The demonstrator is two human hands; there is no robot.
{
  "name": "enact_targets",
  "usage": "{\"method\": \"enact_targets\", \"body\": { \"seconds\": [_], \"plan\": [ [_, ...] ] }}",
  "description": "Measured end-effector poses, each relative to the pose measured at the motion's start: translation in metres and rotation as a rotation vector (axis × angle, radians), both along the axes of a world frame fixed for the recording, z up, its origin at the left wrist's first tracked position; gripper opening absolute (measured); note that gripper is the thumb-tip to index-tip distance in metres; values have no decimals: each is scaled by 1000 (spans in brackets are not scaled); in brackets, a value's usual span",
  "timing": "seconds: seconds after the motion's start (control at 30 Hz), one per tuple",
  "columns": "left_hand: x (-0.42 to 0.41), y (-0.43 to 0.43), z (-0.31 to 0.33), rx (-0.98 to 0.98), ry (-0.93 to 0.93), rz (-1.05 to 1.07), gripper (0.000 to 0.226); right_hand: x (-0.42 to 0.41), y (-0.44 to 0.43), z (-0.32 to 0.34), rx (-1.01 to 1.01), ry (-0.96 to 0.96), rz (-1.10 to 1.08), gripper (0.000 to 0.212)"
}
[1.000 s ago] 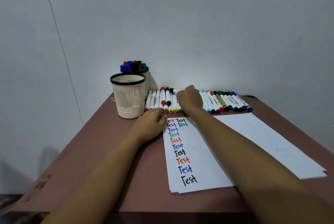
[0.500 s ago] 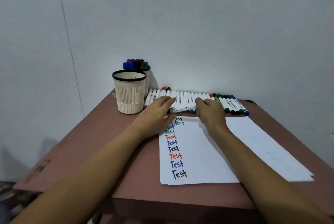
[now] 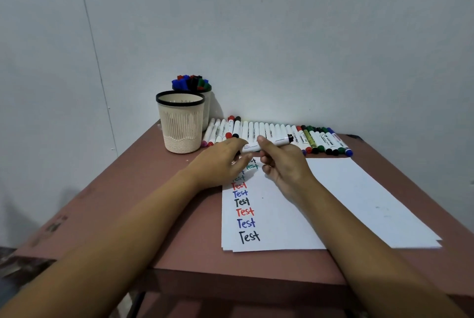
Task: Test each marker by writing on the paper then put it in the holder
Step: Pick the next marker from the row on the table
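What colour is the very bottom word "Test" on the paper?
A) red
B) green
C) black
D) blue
C: the lowest Test on the paper is written in black, right under a blue one. The marker that the right hand holds over the page has a black end too.

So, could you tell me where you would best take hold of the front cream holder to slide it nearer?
I'd wrap a hand round the ribbed upper wall of the cream holder, coming from its near left side. It stands upright and round; the second holder stands just behind it and the marker row lies close on its right, so that side looks freest.
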State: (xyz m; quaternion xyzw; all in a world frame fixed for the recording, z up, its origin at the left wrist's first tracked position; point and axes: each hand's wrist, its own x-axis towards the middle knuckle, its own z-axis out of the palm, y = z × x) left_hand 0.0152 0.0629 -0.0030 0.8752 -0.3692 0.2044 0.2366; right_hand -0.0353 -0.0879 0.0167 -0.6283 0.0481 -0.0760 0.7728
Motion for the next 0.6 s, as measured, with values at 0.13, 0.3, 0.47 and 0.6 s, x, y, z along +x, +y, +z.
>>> {"method": "enact_targets", "body": {
  "seconds": [0.13, 0.3, 0.47, 0.6],
  "plan": [
    [-1, -1, 3, 18, 10, -18, 24, 2, 3, -1, -25, -19, -55, 22],
    [-4, -4, 3, 7, 54, -12, 24, 5, 7, -3, 32, -61, -97, 27],
    [-5, -5, 3, -104, 145, -15, 26, 5, 9, -4, -49, -109, -103, 31],
    [-7, -6, 5, -201, 204, -50, 25, 2, 9, -2, -36, -136, -74, 28]
  ]
}}
